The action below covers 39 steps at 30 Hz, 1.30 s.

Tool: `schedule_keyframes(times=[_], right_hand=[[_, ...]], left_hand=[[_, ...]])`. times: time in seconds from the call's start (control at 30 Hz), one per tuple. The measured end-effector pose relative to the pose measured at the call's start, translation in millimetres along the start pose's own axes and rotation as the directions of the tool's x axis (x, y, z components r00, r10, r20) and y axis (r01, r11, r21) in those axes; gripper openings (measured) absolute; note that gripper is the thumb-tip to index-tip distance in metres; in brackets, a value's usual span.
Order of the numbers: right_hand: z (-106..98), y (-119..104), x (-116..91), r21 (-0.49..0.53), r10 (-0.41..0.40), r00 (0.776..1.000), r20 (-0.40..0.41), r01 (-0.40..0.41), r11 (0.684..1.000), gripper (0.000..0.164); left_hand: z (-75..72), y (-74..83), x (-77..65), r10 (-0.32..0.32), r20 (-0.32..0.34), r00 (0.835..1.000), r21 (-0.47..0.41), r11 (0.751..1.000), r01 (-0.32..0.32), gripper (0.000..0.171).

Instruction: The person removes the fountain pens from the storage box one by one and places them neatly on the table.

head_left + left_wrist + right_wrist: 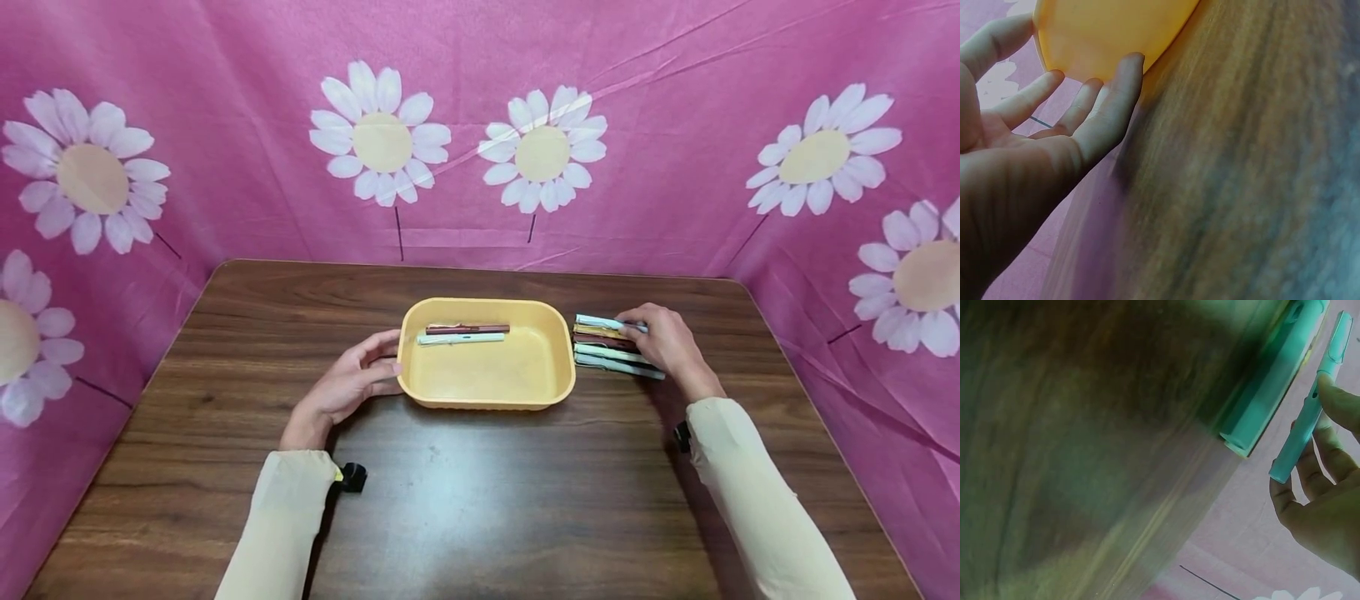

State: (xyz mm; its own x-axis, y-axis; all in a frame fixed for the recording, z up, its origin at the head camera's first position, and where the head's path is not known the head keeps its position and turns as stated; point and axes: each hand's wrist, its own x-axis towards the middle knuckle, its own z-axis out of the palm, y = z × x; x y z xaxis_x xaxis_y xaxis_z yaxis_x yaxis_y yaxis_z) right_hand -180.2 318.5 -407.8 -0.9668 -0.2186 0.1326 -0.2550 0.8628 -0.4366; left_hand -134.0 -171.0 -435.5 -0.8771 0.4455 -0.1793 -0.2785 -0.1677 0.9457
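Note:
A yellow rectangular tub [487, 400] stands on the wooden table, with a maroon pen [487, 329] and a pale mint pen [465, 338] lying inside near its far left. My left hand [352, 379] rests its fingertips against the tub's left end wall; in the left wrist view the fingers [1125, 87] spread along the outside. To the tub's right, my right hand [663, 337] pinches a light blue capped pen [1310, 412] between thumb and fingers, raised off the others in the right wrist view. Below it lie several pens [618, 362] side by side, partly covered by the hand.
The brown table [450, 492] reaches out on every side of the tub. A pink cloth [480, 233] with white daisies hangs behind the table and along both sides. Each wrist carries a small black camera [354, 477].

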Motion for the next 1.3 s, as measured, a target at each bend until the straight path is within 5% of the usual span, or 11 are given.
schedule_keyframes(times=[0.43,1.3], right_hand=[[4.7,7.1,11.8,-0.016,0.098,0.989,0.111,-0.097,0.995,0.023],[9.1,12.0,15.1,0.011,0.115,0.983,0.140,-0.118,0.993,0.022]], left_hand=[[1.0,0.2,0.4,-0.003,-0.010,1.000,0.008,1.000,0.003,0.063],[-1.4,0.7,-0.1,-0.005,-0.009,1.000,0.018,1.000,0.005,0.063]])
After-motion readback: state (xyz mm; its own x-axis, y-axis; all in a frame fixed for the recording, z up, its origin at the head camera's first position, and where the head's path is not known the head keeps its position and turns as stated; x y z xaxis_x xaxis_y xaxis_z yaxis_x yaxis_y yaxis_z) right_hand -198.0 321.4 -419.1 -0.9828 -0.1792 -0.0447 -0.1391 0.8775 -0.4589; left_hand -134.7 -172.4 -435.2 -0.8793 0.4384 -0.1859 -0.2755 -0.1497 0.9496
